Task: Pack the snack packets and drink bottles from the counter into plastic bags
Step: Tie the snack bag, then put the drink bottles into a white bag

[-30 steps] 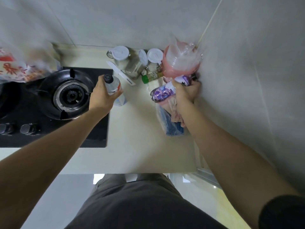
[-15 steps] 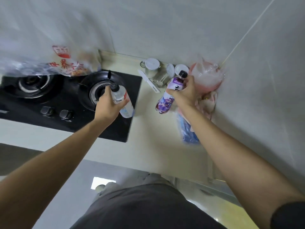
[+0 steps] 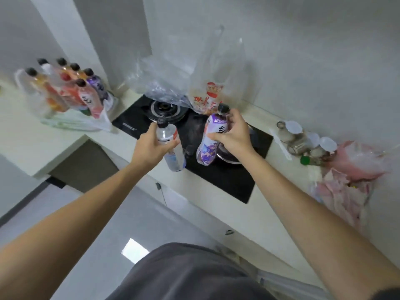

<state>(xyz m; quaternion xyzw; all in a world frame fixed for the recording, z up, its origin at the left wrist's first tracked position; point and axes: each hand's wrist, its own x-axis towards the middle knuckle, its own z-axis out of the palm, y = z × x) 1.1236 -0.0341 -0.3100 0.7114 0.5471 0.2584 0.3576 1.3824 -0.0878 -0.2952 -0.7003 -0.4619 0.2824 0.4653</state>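
Both bottles have left the counter: left hand [image 3: 149, 148] holds the clear bottle [image 3: 171, 146], right hand [image 3: 232, 135] the purple bottle [image 3: 211, 139], now near the printed bag [image 3: 207, 98], ready for packing.

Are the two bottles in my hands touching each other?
Apart. The head view shows dark stove between the clear bottle and the purple bottle.
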